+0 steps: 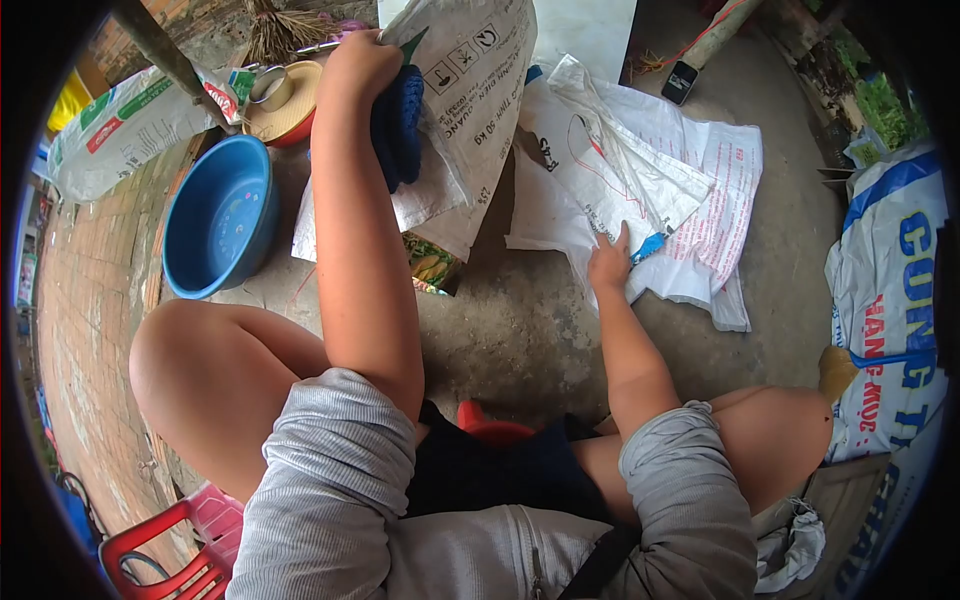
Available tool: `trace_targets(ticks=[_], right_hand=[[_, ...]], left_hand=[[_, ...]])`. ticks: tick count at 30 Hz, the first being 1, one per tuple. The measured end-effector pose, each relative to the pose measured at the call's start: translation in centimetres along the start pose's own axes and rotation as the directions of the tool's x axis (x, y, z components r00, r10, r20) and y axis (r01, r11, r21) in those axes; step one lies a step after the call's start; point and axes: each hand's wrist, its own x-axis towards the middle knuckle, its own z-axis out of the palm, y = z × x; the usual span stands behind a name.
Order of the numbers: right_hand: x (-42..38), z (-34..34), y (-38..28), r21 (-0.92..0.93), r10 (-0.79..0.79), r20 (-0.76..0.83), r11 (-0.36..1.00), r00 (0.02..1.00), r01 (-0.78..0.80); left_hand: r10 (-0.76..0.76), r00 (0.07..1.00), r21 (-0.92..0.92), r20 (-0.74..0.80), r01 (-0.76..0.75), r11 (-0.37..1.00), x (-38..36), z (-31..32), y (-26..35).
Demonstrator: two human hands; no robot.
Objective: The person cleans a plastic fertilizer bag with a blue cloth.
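Note:
My left hand is closed on the upper edge of a printed woven sack, which it lifts so that the sack hangs at a slant. A dark blue knitted bundle shows beside my left forearm, against the sack. Farther right, my right hand rests with fingers apart on white woven sacks, spread and overlapping on the ground. Just right of its fingertips is a small bright blue patch. A shiny colourful packet peeks out under the lifted sack.
A blue basin stands left of my forearm, with a metal cup on a round tray behind it. Large printed sacks line the right side. A red plastic chair is at lower left. A pole leans at upper right.

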Motion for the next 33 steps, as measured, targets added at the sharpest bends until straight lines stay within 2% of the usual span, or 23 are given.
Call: trace_targets(ticks=[2, 3, 5, 6, 7, 9, 11, 14, 16, 17, 19, 20, 21, 23, 24, 26, 30, 33], right_hand=[[0.2, -1.8, -0.9, -0.201, 0.099, 0.010, 0.975, 0.995, -0.095], [0.2, -1.8, -0.6, -0.201, 0.100, 0.010, 0.975, 0.995, -0.096], [0.4, -2.1, 0.2, -0.394, -0.027, -0.033, 0.919, 0.999, 0.012], [0.6, -2.2, 0.3, -0.419, 0.037, 0.003, 0.907, 0.999, -0.032], [1.1, -2.0, 0.8, -0.420, 0.038, 0.002, 0.907, 0.999, -0.033], [1.9, -2.0, 1.1, -0.278, 0.235, 0.153, 0.942, 0.960, -0.186], [2.1, -2.2, 1.2, -0.331, 0.224, 0.178, 0.931, 0.958, -0.156], [2.6, -0.4, 3.1, -0.254, 0.245, 0.133, 0.945, 0.960, -0.206], [2.3, 0.8, 3.7, -0.188, 0.206, -0.063, 0.958, 0.976, -0.215], [2.1, 1.4, 4.1, -0.188, 0.205, -0.062, 0.959, 0.977, -0.213], [0.8, 0.0, 1.0, 0.061, 0.525, -0.179, 0.850, 0.832, -0.523], [0.3, -1.0, -0.9, 0.158, 0.631, -0.186, 0.776, 0.753, -0.611], [0.2, -1.4, -1.4, 0.159, 0.632, -0.186, 0.775, 0.752, -0.612], [0.3, -1.8, -1.8, 0.198, 0.732, -0.169, 0.681, 0.660, -0.705], [0.7, -1.1, -0.7, 0.198, 0.734, -0.172, 0.679, 0.657, -0.707], [2.2, 1.8, 3.6, 0.202, 0.697, -0.028, 0.706, 0.716, -0.679], [2.5, 2.5, 4.9, 0.123, 0.669, 0.054, 0.732, 0.741, -0.670], [2.1, 2.8, 5.3, 0.216, 0.640, 0.094, 0.734, 0.762, -0.644]], left_hand=[[0.032, 0.999, -0.004, -0.033, -0.032, 0.999, -0.4, 0.4, 0.2], [0.063, 0.996, -0.007, -0.067, -0.063, 0.998, -0.3, 0.6, -0.1], [0.074, 0.996, -0.006, -0.054, -0.075, 0.997, 0.2, 0.9, -0.4], [0.085, 0.995, -0.005, -0.042, -0.086, 0.996, 0.3, 0.8, -0.4], [0.087, 0.995, -0.006, -0.042, -0.087, 0.996, 0.3, 0.8, -0.3], [0.034, 0.996, 0.039, 0.085, -0.038, 0.999, 0.3, 0.5, -0.2], [0.040, 0.995, 0.034, 0.092, -0.043, 0.998, 0.0, 0.4, 0.1], [0.047, 0.993, 0.029, 0.110, -0.051, 0.998, -0.5, 0.1, 0.7], [0.045, 0.992, 0.030, 0.121, -0.049, 0.998, -0.5, 0.1, 0.7], [0.027, 0.993, 0.043, 0.114, -0.032, 0.999, -0.6, 0.2, 0.7], [0.009, 0.994, 0.056, 0.107, -0.015, 0.998, -0.3, 0.4, 0.5], [0.005, 0.991, 0.048, 0.131, -0.012, 0.999, 0.0, 0.6, 0.2], [0.003, 0.988, 0.039, 0.154, -0.009, 0.999, -0.1, 0.6, 0.2], [0.012, 0.986, 0.052, 0.166, -0.020, 0.998, 0.0, 0.6, 0.2], [0.019, 0.985, 0.064, 0.173, -0.030, 0.997, 0.0, 0.6, 0.4], [0.020, 0.987, 0.049, 0.157, -0.028, 0.998, 0.2, 1.2, 0.4], [0.003, 0.992, 0.046, 0.125, -0.008, 0.999, -0.1, 1.9, 0.8], [0.005, 0.979, 0.025, 0.203, -0.010, 1.000, 0.2, 2.0, 1.2]])
